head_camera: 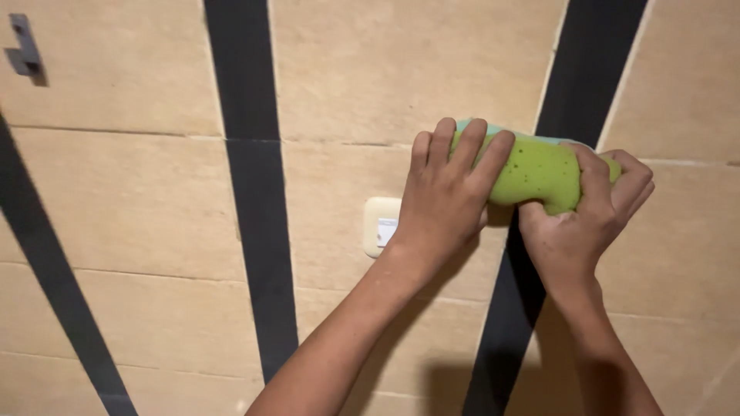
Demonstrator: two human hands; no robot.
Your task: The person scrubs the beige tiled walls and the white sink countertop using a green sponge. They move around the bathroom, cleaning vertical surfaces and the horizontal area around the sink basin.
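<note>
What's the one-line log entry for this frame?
left hand: pressing green sponge | right hand: gripping sponge's other end | surface: beige tiled wall with black stripes | nearby: cream wall switch

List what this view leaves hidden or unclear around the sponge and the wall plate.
- Head view: the sponge middle shows; both ends are covered by the left hand and right hand.
- Head view: the right part of the wall plate is hidden behind the left hand.
- Head view: the grey bracket is too small to identify.
</note>
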